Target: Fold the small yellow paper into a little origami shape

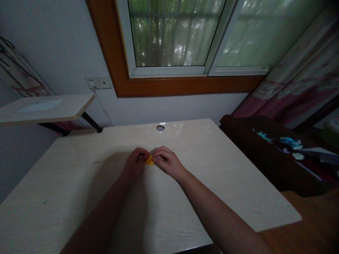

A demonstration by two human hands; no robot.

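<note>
A small yellow-orange folded piece [149, 160], likely paper, rests just above the pale wooden table [79, 190] near its middle. My left hand [135, 163] pinches its left side with curled fingers. My right hand [166, 161] pinches its right side, fingers closed as well. Both hands meet at the piece, and most of it is hidden between the fingertips. Both forearms reach in from the bottom edge of the view.
A round cable hole [160, 127] sits at the table's far edge. A raised side shelf [45, 107] stands at the left by a wall socket [98, 83]. A dark wooden bed frame [265, 151] with bedding lies at the right. A window [174, 35] is straight ahead.
</note>
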